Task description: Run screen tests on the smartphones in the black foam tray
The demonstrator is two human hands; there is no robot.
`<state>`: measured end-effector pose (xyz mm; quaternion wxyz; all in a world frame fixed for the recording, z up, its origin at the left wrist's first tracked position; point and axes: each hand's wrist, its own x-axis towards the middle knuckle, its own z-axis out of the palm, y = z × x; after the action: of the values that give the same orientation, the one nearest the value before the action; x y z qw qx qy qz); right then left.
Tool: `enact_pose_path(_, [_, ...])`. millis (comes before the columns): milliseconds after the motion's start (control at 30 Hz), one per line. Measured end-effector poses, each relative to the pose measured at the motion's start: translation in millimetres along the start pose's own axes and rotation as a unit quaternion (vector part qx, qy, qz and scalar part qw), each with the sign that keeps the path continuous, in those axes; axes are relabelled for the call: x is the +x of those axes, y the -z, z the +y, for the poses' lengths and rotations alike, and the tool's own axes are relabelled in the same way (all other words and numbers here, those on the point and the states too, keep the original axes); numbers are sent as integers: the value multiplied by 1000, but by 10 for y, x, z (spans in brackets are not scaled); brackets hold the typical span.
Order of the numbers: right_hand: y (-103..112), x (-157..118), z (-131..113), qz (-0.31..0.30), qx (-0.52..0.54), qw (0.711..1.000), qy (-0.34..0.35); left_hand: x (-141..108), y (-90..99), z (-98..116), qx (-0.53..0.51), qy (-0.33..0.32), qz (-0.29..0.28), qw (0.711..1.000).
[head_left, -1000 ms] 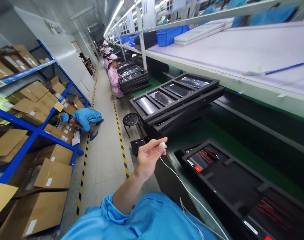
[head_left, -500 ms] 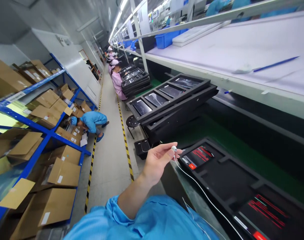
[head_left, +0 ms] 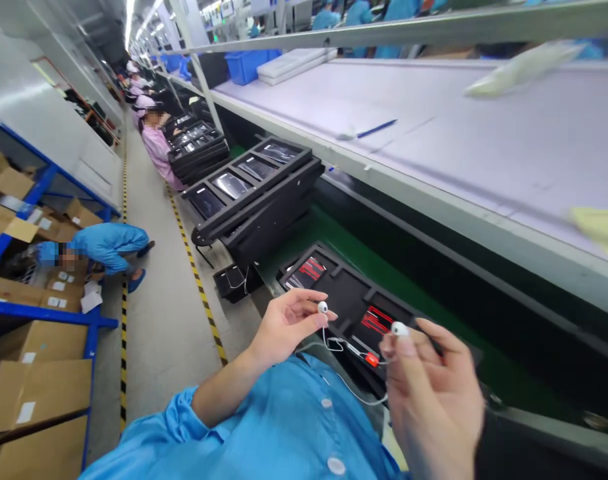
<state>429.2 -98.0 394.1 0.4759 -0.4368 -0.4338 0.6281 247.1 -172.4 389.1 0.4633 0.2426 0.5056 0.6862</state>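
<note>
Between thumb and fingers, my left hand pinches a white earbud in front of my blue smock. My right hand, nearer the camera, is closed on a second white earbud. A thin white cable hangs in loops from the earbuds. Just beyond my hands lies a black foam tray with phone-like devices in its slots. One device has red text on its dark screen and a red block at the lower end; another such device sits farther left.
Ahead, stacked black trays hold dark-screened devices. A long white bench runs along the right, bearing a blue pen and a blue bin. At left, a person in blue crouches by shelves of cardboard boxes.
My right hand has come into view, holding an earbud. The view has swung right, showing more of the bench. My left hand still pinches its earbud.
</note>
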Motion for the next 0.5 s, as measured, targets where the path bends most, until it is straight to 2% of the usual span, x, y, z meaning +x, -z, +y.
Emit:
enact_pose_path(133, [-15,-2,157,-30,-45,997,-58,-41,-183,-146,3,32,-25,999])
enact_pose_path(200, [25,-10,228,-68,-71,994,-58,-45,-219,-190,18,38,-35,999])
enact_pose_path(300, [76,-17,341,-132,-78,988,-37,-44,-237,-226,76,18,-39,996])
enact_pose_path(500, [135,2,622,-159,-90,982,-51,-35,-200,-306,215,-29,-22,976])
